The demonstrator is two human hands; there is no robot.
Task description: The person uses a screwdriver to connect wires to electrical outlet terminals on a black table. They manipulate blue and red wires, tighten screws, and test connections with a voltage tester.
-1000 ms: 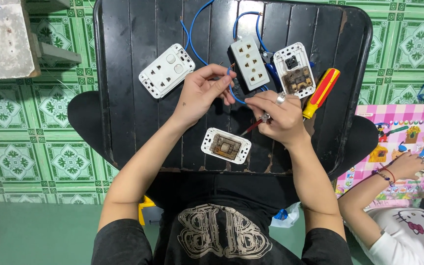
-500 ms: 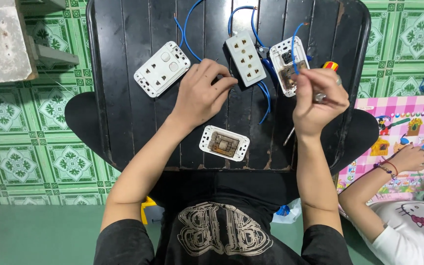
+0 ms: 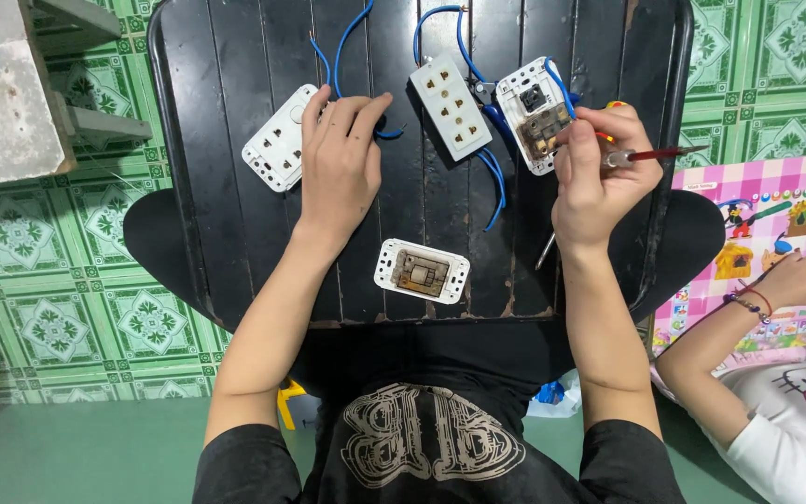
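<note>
My left hand [image 3: 338, 163] lies palm down on the black slatted surface [image 3: 235, 233], thumb and forefinger pinching a blue wire [image 3: 390, 133]. It sits just right of a white outlet plate [image 3: 277, 149]. My right hand [image 3: 599, 177] grips a thin screwdriver [image 3: 657, 153] with a clear red handle; its metal shaft pokes out below the wrist. That hand is beside an opened white switch unit [image 3: 535, 126] with blue wires. A white multi-socket outlet [image 3: 450, 105] lies between my hands. A small white switch module [image 3: 422, 271] rests near the front edge.
A second, orange-handled tool [image 3: 614, 105] peeks out behind my right hand. A grey concrete block [image 3: 2, 103] stands at the top left on green floor tiles [image 3: 58, 317]. Another person's arm [image 3: 748, 317] reaches over a pink picture mat [image 3: 767, 215] at the right.
My left hand has slid left from the middle outlet toward the left outlet plate. My right hand has risen up and right, lifting the screwdriver beside the opened switch unit.
</note>
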